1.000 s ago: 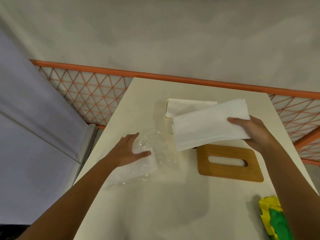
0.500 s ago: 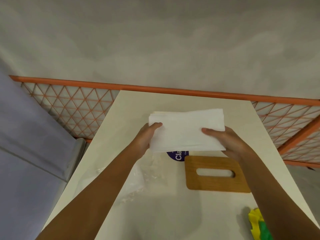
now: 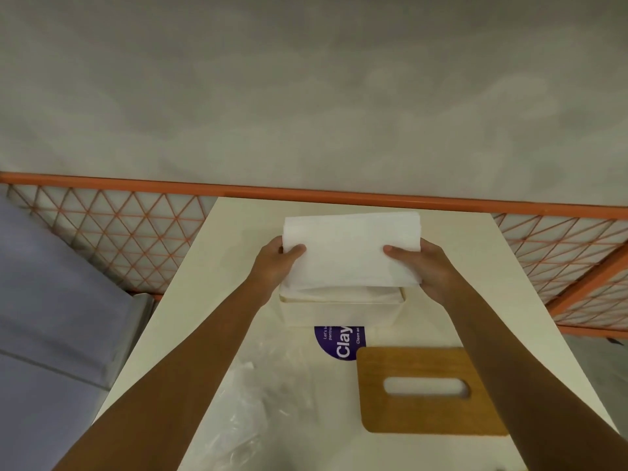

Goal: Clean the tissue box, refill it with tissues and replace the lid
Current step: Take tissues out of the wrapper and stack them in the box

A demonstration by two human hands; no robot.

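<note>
White tissues (image 3: pixel 350 249) in one stack are gripped at both ends by left hand (image 3: pixel 275 263) and right hand (image 3: pixel 424 270), just over the open cream tissue box (image 3: pixel 339 312) on the bench (image 3: pixel 452 239), perhaps touching its rim. Wooden lid (image 3: pixel 424 413) lies nearer, beside clear wrapper (image 3: pixel 258 402)

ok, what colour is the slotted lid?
The flat slotted wooden lid is warm brown, clearest in the head view.
</note>
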